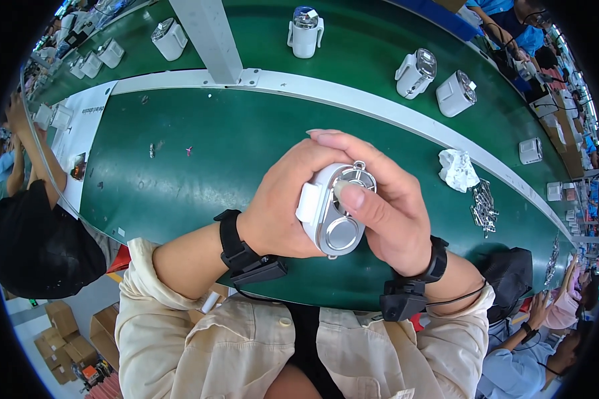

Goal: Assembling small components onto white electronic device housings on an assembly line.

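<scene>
A white plastic device with a shiny chrome face (343,233) is held between my two hands over the green bench. My left hand (279,199) wraps round its white side, palm against the housing. From the other side my right hand (399,213) closes round it, with the thumb lying on the chrome face near the small metal loop at its top end. The fingertips of both hands meet beyond the device, and its underside is hidden by them. A round chrome disc sits at the end of the face closer to me.
A pale rail and post (209,40) cross the green bench (180,159). Beyond it stand several similar white devices (306,36). To my right lie crumpled white wrapping (457,170) and a pile of small metal parts (484,209). Other people sit at both sides.
</scene>
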### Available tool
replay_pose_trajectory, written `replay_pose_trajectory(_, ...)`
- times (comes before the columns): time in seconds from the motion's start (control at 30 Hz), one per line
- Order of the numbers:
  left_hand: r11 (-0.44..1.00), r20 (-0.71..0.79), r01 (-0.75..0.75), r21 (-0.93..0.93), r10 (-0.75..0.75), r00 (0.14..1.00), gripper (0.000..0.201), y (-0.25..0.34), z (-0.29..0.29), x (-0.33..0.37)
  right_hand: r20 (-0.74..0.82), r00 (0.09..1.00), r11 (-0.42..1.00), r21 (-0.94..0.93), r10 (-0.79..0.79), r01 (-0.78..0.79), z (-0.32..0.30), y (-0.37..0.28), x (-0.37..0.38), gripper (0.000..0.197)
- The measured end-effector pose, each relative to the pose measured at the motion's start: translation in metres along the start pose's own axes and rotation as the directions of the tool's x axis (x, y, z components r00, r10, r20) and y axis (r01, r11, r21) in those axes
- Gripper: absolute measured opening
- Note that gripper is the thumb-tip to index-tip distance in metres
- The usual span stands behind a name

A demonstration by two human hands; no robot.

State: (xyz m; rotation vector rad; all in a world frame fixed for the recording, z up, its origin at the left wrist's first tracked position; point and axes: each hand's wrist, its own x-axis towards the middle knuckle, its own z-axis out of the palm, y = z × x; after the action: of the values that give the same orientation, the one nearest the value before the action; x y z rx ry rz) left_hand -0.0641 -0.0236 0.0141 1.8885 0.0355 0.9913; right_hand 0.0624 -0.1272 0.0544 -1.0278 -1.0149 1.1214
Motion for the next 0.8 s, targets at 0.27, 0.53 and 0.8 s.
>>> replay_pose_trajectory(0.27,0.996,0.135,0.073,-0.046,-0.066,0.989,0.086,-0.009,-0.008,-0.005,0.058,0.983,0.89,0.419,0.174,-0.182,0.001,-0.003,0.007,0.055)
replay_pose_trajectory(0.53,0.977,0.079,0.173,-0.129,-0.164,0.983,0.077,-0.016,0.0,-0.002,-0.02,0.996,0.983,0.16,0.09,-0.086,-0.006,0.009,0.008,0.045)
replay_pose_trajectory(0.8,0.956,-0.156,0.206,0.21,-0.175,0.972,0.104,-0.022,-0.003,-0.003,-0.042,0.993,0.945,0.313,0.114,-0.096,-0.048,0.005,0.056,0.032)
